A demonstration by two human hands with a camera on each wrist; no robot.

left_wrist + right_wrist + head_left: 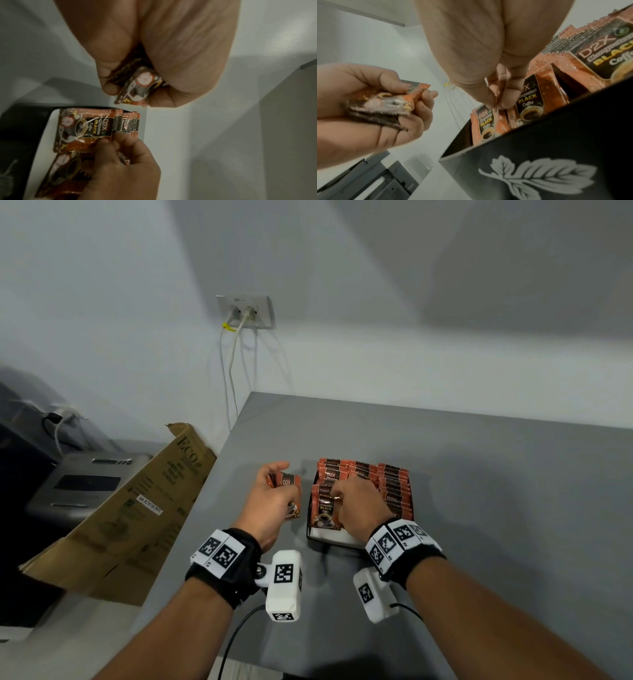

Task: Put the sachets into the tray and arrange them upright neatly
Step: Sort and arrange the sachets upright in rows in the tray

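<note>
Tray: black, leaf print on wall, stood on grey worktop; mostly full.
Coffee sachets in tray: orange/black, packed upright in rows; front-left row loose, some leaning.
Spare sachets: small bunch, held just left of tray, above worktop.
Left hand: fingers curled round the spare sachets, gripping.
Right hand: in tray, fingertips pinched on top edge of a front-row sachet.
Risk 1: front row had no backing; prob. topples fwd if pinch let go before next sachet is in.
Risk 2: glossy foil; bunch in left hand could fan out and slip.
Risk 3: forcing more in may crease packs or push neighbours askew.
</note>
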